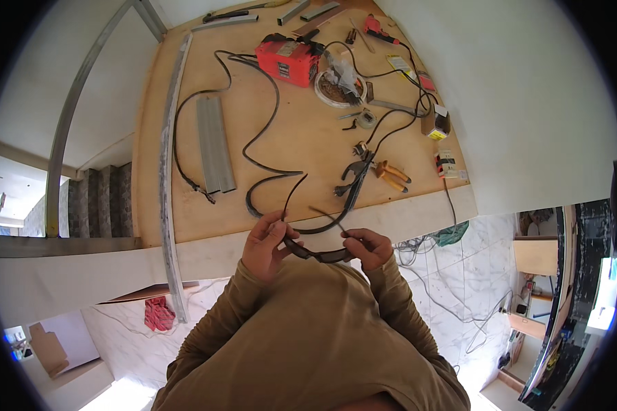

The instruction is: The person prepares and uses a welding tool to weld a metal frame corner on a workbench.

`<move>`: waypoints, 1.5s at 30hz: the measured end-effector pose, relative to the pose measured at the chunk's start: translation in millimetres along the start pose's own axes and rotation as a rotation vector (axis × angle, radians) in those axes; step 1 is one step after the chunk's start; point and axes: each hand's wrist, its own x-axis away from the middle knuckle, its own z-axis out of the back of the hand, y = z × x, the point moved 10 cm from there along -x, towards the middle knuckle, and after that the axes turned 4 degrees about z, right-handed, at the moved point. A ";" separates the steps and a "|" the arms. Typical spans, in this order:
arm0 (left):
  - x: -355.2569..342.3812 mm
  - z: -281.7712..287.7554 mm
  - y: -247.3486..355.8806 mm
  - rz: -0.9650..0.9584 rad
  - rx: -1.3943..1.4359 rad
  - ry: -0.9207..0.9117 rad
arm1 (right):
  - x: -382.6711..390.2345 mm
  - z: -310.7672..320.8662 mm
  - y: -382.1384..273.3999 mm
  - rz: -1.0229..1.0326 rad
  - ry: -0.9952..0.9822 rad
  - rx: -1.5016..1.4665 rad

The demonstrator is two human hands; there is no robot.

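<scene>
A pair of dark glasses [333, 256] is held in front of my body, with its lenses toward me and both temples unfolded, pointing away. My left hand [262, 245] pinches it at the left hinge and temple. On the other side, my right hand [371, 248] has its fingers closed on the right end of the frame. Just beyond the glasses, a black cable [349, 200] loops near the edge of the wooden tabletop [281, 130]. Orange-handled pliers [393, 177] lie beyond my right hand.
A red welding machine [287, 63] with black cables stands farther back, beside a round container [341, 96] of small bits. Grey metal tubes [215, 144] lie left of it. A long metal bar [168, 157] crosses the table's left side and overhangs its front. A power strip [445, 164] sits at the right.
</scene>
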 end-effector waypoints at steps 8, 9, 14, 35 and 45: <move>-0.3 67.5 -30.3 0.031 0.327 -0.001 | -0.3 -80.1 16.7 0.027 -0.164 0.279; 2.5 73.7 -33.5 0.036 0.343 0.005 | 1.7 -84.8 18.5 0.014 -0.168 0.290; 17.2 113.5 -66.4 0.270 -0.108 -0.157 | 6.1 -98.0 25.9 0.114 -0.145 0.305; 69.3 507.6 121.7 -0.566 -0.516 1.216 | -3.7 -127.5 111.0 0.027 -0.158 0.706; -53.2 598.8 235.3 -1.080 -1.021 1.447 | 0.5 -109.7 78.4 0.024 -0.004 0.866</move>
